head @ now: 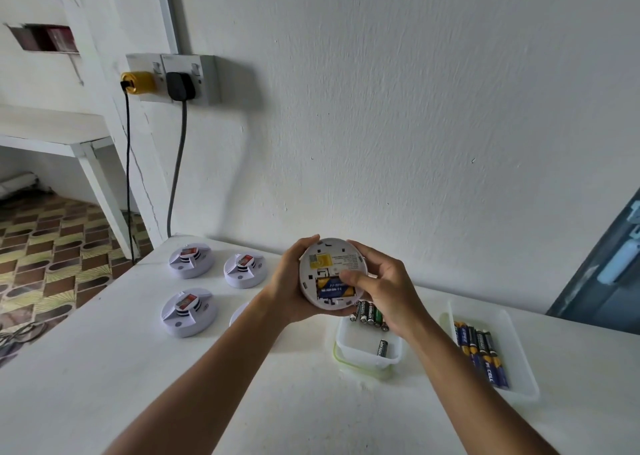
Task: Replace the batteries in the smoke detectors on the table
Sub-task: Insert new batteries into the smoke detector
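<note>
Above the counter, left hand grips the smoke detector while right hand thumb presses the blue batteries; uneven pressure could leave one unseated.

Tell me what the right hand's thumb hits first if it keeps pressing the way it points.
Most likely the blue and yellow batteries seated in the round white smoke detector; the right hand thumb already lies at that compartment.

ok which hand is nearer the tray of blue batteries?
Right. The right hand is on the held detector, closer to the tray of blue batteries; the left hand grips the detector's far side.
</note>
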`<action>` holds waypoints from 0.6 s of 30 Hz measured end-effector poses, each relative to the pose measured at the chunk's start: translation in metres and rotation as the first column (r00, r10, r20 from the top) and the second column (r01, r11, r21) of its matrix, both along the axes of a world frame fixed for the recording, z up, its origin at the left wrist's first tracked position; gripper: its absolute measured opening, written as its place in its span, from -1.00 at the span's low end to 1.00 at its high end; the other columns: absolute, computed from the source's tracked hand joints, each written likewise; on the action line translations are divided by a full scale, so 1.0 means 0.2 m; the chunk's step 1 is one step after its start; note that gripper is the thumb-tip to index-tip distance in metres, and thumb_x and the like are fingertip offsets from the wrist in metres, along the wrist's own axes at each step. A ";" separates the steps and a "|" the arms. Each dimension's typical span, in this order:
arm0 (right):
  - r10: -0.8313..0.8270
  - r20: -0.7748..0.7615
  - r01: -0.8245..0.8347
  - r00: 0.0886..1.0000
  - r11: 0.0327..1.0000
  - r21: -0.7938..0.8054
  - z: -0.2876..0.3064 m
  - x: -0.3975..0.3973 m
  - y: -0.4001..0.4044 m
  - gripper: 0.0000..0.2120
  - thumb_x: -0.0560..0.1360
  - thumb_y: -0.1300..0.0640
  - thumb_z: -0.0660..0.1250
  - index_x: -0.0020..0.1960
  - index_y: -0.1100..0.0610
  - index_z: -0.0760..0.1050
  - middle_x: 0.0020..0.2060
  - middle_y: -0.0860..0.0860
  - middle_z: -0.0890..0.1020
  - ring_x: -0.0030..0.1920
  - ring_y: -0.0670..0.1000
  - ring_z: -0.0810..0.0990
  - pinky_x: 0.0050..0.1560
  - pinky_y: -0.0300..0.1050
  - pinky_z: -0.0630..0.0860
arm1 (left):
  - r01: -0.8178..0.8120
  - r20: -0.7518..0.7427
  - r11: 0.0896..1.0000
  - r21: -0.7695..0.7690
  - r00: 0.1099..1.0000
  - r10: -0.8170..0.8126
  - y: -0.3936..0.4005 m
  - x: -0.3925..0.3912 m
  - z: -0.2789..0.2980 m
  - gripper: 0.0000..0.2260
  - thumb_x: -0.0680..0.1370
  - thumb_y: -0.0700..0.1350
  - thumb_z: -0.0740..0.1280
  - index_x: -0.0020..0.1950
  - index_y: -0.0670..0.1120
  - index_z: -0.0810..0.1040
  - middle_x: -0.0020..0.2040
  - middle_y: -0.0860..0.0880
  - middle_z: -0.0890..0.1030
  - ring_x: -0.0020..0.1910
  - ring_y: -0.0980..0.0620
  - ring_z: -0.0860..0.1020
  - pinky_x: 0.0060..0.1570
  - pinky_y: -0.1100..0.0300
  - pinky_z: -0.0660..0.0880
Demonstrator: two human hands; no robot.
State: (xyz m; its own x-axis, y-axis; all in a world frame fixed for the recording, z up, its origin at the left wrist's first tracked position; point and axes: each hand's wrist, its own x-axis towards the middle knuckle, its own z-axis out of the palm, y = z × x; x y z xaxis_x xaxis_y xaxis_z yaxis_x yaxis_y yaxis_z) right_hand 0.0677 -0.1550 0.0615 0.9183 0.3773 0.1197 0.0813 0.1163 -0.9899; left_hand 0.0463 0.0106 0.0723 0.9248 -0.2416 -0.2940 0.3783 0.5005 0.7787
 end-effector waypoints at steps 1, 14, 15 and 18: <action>-0.011 0.014 0.012 1.000 1.000 -0.012 0.00 -0.01 0.00 -0.58 0.40 0.26 0.47 0.21 -0.03 0.56 0.00 0.06 0.69 0.07 0.11 0.65 -0.02 0.10 0.63 | 0.000 -0.001 1.000 0.005 1.000 0.000 0.00 0.00 0.00 -0.52 0.54 0.19 0.11 -0.06 -0.09 0.71 -0.07 -0.22 0.66 -0.14 -0.21 0.64 -0.15 -0.07 0.55; 0.102 0.006 -0.101 0.995 0.993 -0.058 -0.02 -0.05 0.00 -0.37 0.42 0.34 0.44 0.39 -0.07 0.37 0.17 0.06 0.55 0.20 0.13 0.56 0.03 0.14 0.62 | -0.012 -0.016 1.000 -0.015 1.000 0.012 0.02 -0.02 0.01 -0.53 0.47 0.19 0.16 -0.01 -0.12 0.70 -0.02 -0.23 0.65 -0.09 -0.20 0.62 -0.11 -0.07 0.58; 0.110 0.008 -0.109 0.994 0.992 -0.057 -0.02 -0.04 0.00 -0.36 0.40 0.33 0.45 0.38 -0.07 0.38 0.18 0.07 0.55 0.21 0.14 0.55 0.05 0.15 0.61 | -0.012 -0.015 1.000 -0.015 1.000 0.012 0.02 -0.02 0.01 -0.53 0.48 0.19 0.15 -0.01 -0.11 0.70 -0.03 -0.23 0.65 -0.09 -0.19 0.61 -0.11 -0.06 0.57; 0.122 0.027 -0.119 0.992 0.989 -0.084 -0.03 -0.04 0.00 -0.32 0.32 0.24 0.49 0.36 -0.10 0.38 0.19 0.04 0.55 0.23 0.12 0.53 0.10 0.16 0.59 | -0.009 -0.021 1.000 -0.019 1.000 0.008 0.02 -0.03 0.00 -0.50 0.52 0.19 0.10 -0.08 -0.09 0.72 -0.09 -0.21 0.66 -0.14 -0.16 0.63 -0.12 -0.03 0.54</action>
